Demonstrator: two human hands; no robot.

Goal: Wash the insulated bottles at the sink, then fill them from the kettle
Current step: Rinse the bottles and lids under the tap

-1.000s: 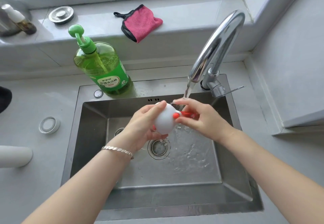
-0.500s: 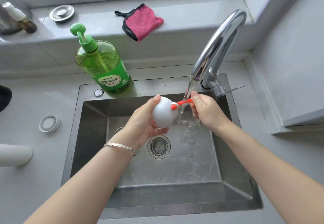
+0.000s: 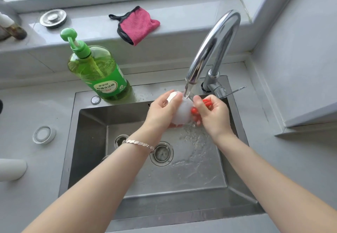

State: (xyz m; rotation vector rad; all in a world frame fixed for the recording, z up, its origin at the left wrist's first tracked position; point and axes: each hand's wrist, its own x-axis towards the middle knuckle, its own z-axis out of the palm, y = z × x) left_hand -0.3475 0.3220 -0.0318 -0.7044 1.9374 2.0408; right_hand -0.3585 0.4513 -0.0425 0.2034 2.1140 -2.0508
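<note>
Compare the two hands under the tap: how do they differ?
The left hand grips the white rounded lid; the right hand holds its red strap. The left wrist wears a silver bracelet; the right is bare. Both meet under the faucet's stream over the sink.

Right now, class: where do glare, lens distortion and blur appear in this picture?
Head view: daylight glares off the curved chrome faucet; the wide lens bows the grey window ledge; splashing water smears the white rounded bottle part that the left hand grips, its red strap in the right hand.
</note>
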